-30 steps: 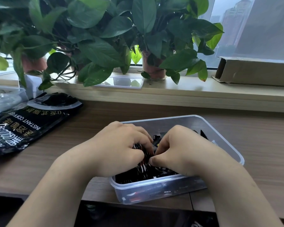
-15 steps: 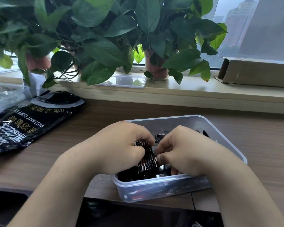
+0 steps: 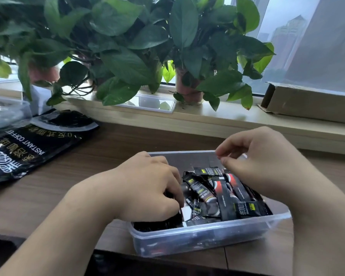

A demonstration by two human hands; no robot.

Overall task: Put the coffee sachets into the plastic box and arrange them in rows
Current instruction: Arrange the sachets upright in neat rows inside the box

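Note:
A clear plastic box (image 3: 205,239) stands at the desk's front edge. Several black coffee sachets (image 3: 224,196) lie in it, loosely side by side and partly overlapping. My left hand (image 3: 145,186) reaches into the box's left side, fingers curled down on a dark bundle of sachets (image 3: 157,224) pressed against the near left wall. My right hand (image 3: 263,160) hovers over the far right part of the box, thumb and forefinger pinched together with nothing visible between them. It hides the sachets under it.
An open black instant-coffee bag (image 3: 28,150) lies on the wooden desk at the left, beside a clear container (image 3: 4,114). Potted plants (image 3: 127,46), a clear lid (image 3: 153,103) and a cardboard box (image 3: 311,104) sit on the windowsill behind.
My right hand has lifted off the sachets and moved up to the far right, uncovering the middle of the box. My left hand stays on the bundle at the left.

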